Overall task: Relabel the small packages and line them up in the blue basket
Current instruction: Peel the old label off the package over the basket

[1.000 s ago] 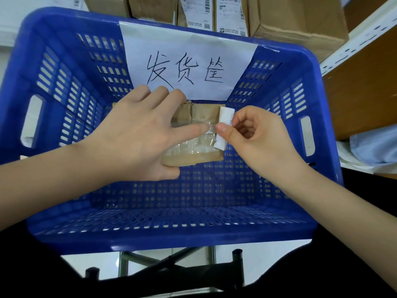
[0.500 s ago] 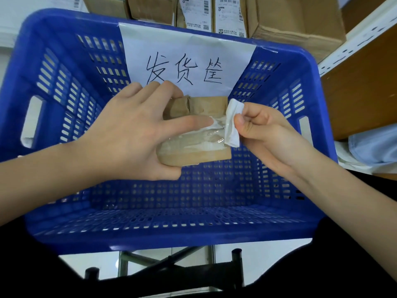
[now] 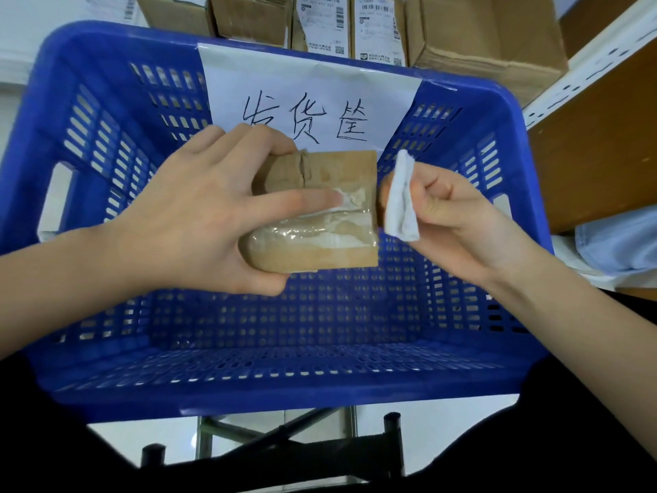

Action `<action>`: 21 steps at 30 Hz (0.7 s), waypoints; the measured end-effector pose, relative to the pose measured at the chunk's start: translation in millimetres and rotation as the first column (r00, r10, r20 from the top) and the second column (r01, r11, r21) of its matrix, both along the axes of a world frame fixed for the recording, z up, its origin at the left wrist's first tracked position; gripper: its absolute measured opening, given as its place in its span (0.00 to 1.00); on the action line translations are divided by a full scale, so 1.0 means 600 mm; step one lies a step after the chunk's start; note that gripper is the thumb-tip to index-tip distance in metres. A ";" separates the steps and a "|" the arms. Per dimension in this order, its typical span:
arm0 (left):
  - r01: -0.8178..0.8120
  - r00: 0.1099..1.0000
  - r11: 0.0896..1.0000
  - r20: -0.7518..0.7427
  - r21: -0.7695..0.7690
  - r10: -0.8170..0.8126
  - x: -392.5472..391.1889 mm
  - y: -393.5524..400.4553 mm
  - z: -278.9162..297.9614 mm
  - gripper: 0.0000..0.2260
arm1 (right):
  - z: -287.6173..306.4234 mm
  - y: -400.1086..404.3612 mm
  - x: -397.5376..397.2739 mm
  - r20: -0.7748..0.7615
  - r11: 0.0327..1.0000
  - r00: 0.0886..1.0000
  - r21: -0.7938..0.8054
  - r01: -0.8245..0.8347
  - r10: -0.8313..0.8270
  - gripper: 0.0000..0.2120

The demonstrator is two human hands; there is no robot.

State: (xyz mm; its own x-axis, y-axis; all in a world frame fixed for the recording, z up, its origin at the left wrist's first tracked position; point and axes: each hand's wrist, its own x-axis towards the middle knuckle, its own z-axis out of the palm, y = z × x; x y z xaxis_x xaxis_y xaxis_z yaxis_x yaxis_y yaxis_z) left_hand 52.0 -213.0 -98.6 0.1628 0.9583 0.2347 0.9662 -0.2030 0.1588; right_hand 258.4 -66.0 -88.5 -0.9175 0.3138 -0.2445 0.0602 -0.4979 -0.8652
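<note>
Head view. The blue basket (image 3: 89, 144) fills most of the frame; its slotted walls and perforated floor are bare apart from what the hands hold above it. Taped over the far wall is a white paper sign (image 3: 309, 97) with three handwritten characters, 发货筐. Behind the basket stand several cardboard boxes (image 3: 480, 33); two carry white shipping labels (image 3: 321, 23) with barcodes and QR codes, their small print too fine to read and their tops cut off by the frame edge. To the right rise a perforated white shelf upright (image 3: 586, 62) and a brown panel (image 3: 601, 161), with pale blue fabric (image 3: 618, 240) below, only partly in frame. A black metal stand (image 3: 284, 443) shows under the basket's near rim.

The left hand (image 3: 192, 222) grips a small brown package (image 3: 320, 211) held over the middle of the basket, clear of its floor: thumb under the near edge, fingers curled over the far edge, forefinger stretched flat across the top. The package's top bears clear tape and torn white remnants of a label; nothing on it is legible. The hand hides its left end.

The right hand (image 3: 458, 222), just beside the package's right end, pinches a folded white peeled label (image 3: 401, 201) between thumb and curled fingers; its printed face cannot be made out. Both forearms run out of frame at the lower corners.
</note>
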 end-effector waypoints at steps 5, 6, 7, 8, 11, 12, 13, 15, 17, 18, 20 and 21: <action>-0.029 0.996 0.998 -0.090 -0.058 0.024 0.006 0.005 -0.005 0.31 | 0.006 0.001 -0.001 0.163 0.941 0.985 0.339 -0.009 -0.049 0.11; -0.037 0.994 0.997 -0.101 -0.072 0.030 0.008 0.006 -0.005 0.31 | 0.011 -0.003 -0.004 0.201 0.911 0.978 0.412 -0.033 -0.055 0.08; -0.042 0.993 0.996 -0.110 -0.080 0.033 0.010 0.007 -0.004 0.31 | 0.016 -0.007 -0.007 0.229 0.880 0.971 0.472 -0.050 -0.068 0.06; -0.044 0.993 0.996 -0.116 -0.083 0.034 0.012 0.007 -0.002 0.30 | 0.021 -0.012 -0.009 0.247 0.856 0.965 0.515 -0.051 -0.091 0.06; -0.051 0.991 0.996 -0.123 -0.072 0.042 0.017 0.009 0.005 0.30 | 0.026 -0.023 -0.013 0.255 0.812 0.945 0.584 0.018 -0.205 0.08; -0.056 0.992 0.996 -0.119 -0.066 0.048 0.019 0.009 0.007 0.30 | 0.028 -0.025 -0.014 0.246 0.817 0.942 0.574 0.050 -0.230 0.08; -0.062 0.992 0.996 -0.109 -0.059 0.056 0.020 0.009 0.010 0.30 | 0.030 -0.026 -0.014 0.231 0.842 0.941 0.532 0.089 -0.246 0.08; -0.078 0.994 0.996 -0.085 -0.042 0.074 0.020 0.011 0.014 0.29 | 0.032 -0.022 -0.016 0.213 0.909 0.939 0.378 0.175 -0.270 0.07; -0.097 0.992 0.995 -0.079 -0.030 0.094 0.019 0.011 0.017 0.29 | 0.033 -0.020 -0.017 0.212 0.935 0.929 0.252 0.250 -0.305 0.05; -0.104 0.991 0.994 -0.084 -0.027 0.101 0.018 0.011 0.017 0.29 | 0.034 -0.022 -0.018 0.217 0.937 0.924 0.227 0.267 -0.316 0.05; -0.110 0.989 0.994 -0.099 -0.026 0.106 0.017 0.011 0.015 0.29 | 0.033 -0.029 -0.020 0.230 0.917 0.910 0.288 0.275 -0.345 0.08; -0.109 0.989 0.994 -0.105 -0.027 0.106 0.016 0.011 0.015 0.29 | 0.032 -0.033 -0.021 0.227 0.895 0.902 0.348 0.278 -0.368 0.08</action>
State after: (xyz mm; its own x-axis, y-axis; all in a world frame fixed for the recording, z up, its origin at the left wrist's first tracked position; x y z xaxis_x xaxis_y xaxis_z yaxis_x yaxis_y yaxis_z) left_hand 61.8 -206.3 -89.9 0.0800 0.9784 0.1907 0.9937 -0.0933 0.0619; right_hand 245.5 -85.5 -69.6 -0.6588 0.6802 -0.3215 0.2027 -0.2511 -0.9465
